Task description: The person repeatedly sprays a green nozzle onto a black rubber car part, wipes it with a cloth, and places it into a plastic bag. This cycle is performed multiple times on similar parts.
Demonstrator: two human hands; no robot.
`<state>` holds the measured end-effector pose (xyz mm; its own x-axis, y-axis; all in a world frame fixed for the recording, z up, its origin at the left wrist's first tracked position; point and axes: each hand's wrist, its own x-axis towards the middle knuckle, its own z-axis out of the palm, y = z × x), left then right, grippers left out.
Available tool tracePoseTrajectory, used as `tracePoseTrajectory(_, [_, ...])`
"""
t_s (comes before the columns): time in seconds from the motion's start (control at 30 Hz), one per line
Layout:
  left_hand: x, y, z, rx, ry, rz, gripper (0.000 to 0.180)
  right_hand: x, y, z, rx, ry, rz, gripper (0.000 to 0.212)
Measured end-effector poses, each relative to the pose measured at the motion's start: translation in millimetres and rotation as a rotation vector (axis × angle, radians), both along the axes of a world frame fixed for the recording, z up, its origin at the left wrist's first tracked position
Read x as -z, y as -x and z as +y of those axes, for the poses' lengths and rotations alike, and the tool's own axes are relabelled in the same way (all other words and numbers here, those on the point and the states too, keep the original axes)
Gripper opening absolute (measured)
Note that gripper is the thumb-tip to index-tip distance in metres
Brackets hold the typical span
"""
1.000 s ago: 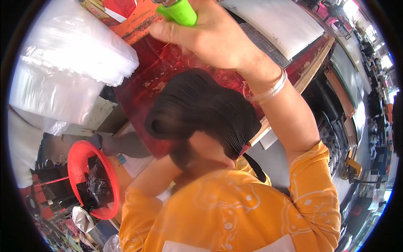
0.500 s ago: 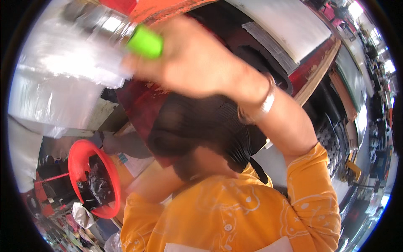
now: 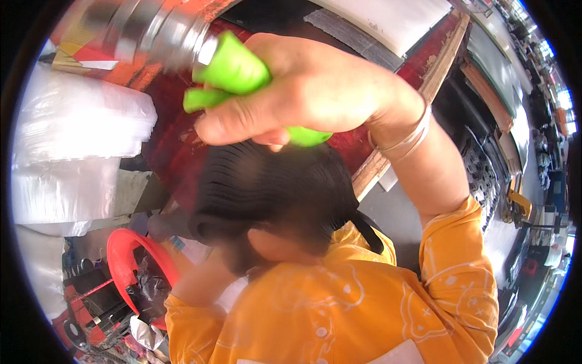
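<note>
In my right hand [image 3: 297,100] is a pistol-shaped tool with a bright green grip [image 3: 233,67] and a shiny metal barrel [image 3: 170,36]. My fingers wrap around the grip, and the barrel points to the upper left, smeared by motion. Just below hangs a thick bundle of thin black layered pieces [image 3: 267,188], bent over in a curve. My left hand [image 3: 282,246] clasps this bundle from beneath, close to my body; most of its fingers are hidden by the black layers. A narrow black strip [image 3: 367,233] sticks out at the bundle's right end.
Stacked clear plastic bags [image 3: 79,121] lie at the left. Below them stands a red plastic basket [image 3: 121,267] with black scraps. A red tabletop [image 3: 176,133] with a worn wooden edge [image 3: 445,57] runs behind my hands, bearing a white sheet [image 3: 388,21] and a grey strip [image 3: 351,33].
The tool and my right hand have shifted to the right, showing more of the green grip. The black bundle has moved left, its layers now curving over at the left. The view has shifted slightly.
</note>
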<state>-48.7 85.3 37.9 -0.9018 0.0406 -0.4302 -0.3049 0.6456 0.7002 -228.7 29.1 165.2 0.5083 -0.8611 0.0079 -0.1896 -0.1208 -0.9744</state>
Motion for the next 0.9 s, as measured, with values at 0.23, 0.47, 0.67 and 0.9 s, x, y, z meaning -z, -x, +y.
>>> tracePoseTrajectory(0.23, [9, -11, 13, -0.029, 0.188, 0.165, 0.048, 2, 20, 7, 0.164, 0.115, -0.018, 0.029])
tracePoseTrajectory(0.47, [15, -27, 22, 0.030, 0.429, 0.337, 0.046, 23, 24, -16, 0.194, 0.002, -0.035, 0.025])
tracePoseTrajectory(0.67, [23, -35, 19, 0.183, 0.604, 0.620, 0.030, 28, 18, -18, 0.236, 0.022, -0.089, 0.028])
tracePoseTrajectory(0.9, [23, -30, 18, 0.104, 0.359, 0.196, 0.039, 21, 14, -8, 0.011, -0.041, -0.017, 0.034])
